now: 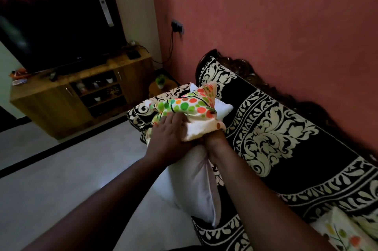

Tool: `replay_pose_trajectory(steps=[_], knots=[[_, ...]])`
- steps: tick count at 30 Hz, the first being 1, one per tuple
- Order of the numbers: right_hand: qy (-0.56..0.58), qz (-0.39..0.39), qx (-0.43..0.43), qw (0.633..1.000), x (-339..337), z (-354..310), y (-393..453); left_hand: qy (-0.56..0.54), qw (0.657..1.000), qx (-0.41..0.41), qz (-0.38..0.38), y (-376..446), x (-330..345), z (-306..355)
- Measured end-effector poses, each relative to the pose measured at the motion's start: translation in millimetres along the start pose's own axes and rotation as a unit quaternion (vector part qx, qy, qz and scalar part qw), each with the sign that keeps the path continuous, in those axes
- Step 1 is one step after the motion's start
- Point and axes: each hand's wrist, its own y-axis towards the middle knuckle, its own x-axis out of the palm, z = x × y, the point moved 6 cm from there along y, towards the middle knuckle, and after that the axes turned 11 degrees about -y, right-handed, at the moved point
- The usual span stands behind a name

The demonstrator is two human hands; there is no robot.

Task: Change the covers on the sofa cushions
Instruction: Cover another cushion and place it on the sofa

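On the front edge of the sofa (pixel 286 148), a white cushion (pixel 194 185) stands on end, its bare lower part showing and its top covered by a bunched cream cover with green, orange and red dots (pixel 190 107); the left hand (pixel 169 132) lies over the gathered cloth, fingers curled into it and gripping the cover from the floor side; the right hand (pixel 214 140) is mostly buried under the cover's pale hem, only the wrist and heel of the hand visible, so I cannot tell whether it grips or lies flat; both forearms reach in from the bottom of the view; a second white cushion (pixel 223 108) peeks out just behind the dotted cover; the sofa wears a black throw with a large cream leaf pattern and has a dark carved wooden back against a terracotta wall (pixel 266 15); at the lower right corner lies another pale cover with a floral print (pixel 343 234); beyond the sofa's far end sits a small potted plant (pixel 160 82); to the left, across a pale tiled floor (pixel 61 179), a wooden cabinet (pixel 61 103) carries a large dark television (pixel 57 32).
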Motion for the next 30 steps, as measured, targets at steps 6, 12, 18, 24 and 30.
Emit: replay_pose_trajectory(steps=[6,12,18,24,30], knots=[[0.174,-0.084,-0.099,0.976,4,-5,-2,0.021,0.997,0.071,-0.002,14,-12,7],[-0.232,0.294,-0.294,0.880,-43,-37,11,-0.221,0.973,0.035,-0.052,15,1,26],[0.033,-0.140,-0.115,0.983,-1,-38,-24,-0.231,0.969,-0.001,0.092,22,-17,3],[-0.001,-0.177,-0.260,0.949,-11,11,-48,-0.364,0.885,-0.170,0.235,22,-24,-36],[-0.210,0.090,-0.310,0.923,8,47,-58,-0.409,0.856,-0.242,0.202,33,-12,-43]])
